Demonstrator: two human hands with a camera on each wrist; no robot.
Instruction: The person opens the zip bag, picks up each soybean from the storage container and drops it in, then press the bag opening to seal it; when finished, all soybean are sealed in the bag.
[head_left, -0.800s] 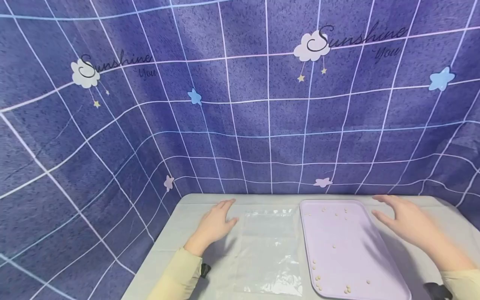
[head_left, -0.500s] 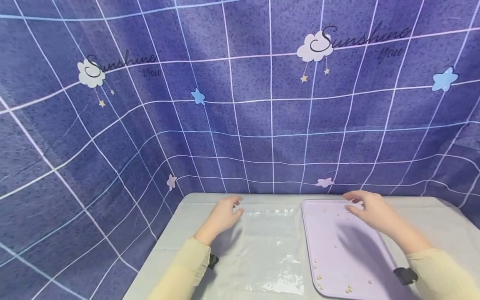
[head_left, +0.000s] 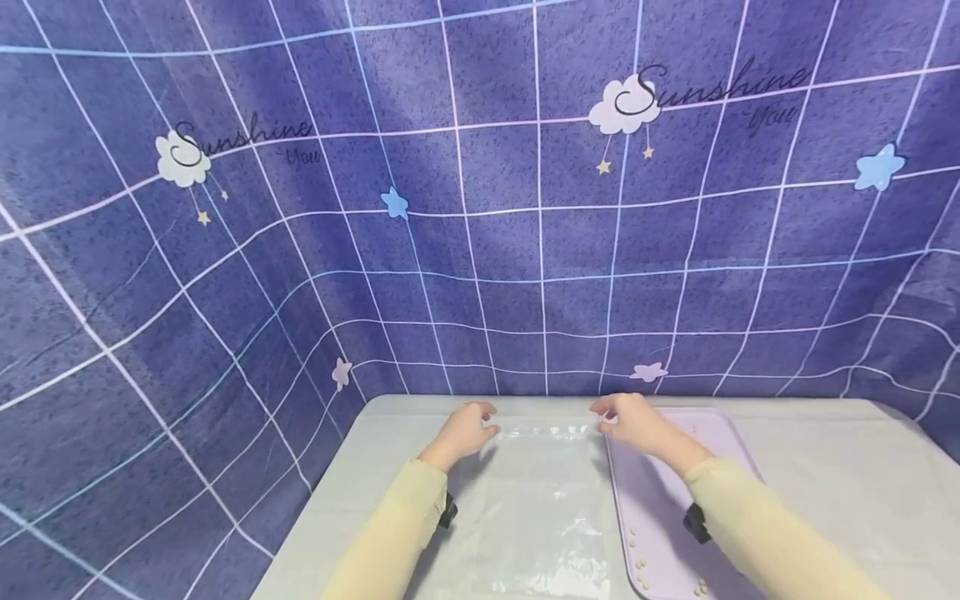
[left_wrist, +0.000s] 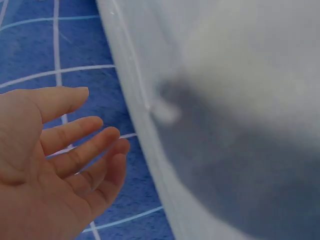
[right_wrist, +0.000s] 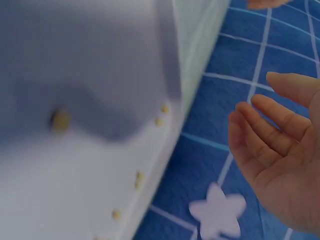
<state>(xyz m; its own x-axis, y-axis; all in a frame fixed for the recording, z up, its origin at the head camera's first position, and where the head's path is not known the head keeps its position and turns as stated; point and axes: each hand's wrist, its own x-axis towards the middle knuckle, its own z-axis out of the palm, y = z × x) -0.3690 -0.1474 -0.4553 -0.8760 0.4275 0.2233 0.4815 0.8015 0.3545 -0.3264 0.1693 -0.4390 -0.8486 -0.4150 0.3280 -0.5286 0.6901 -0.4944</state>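
Both hands, left (head_left: 463, 431) and right (head_left: 636, 422), loose-fingered at the clear bag's (head_left: 542, 500) top edge, gripping nothing; beads (head_left: 642, 567) all left on tray (head_left: 654, 508), bagging unstarted.

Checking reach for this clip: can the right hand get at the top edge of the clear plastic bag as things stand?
Probably yes. The right hand hovers at the far right corner of the clear plastic bag, fingers relaxed and holding nothing, with nothing between them. The left hand is at the opposite corner.
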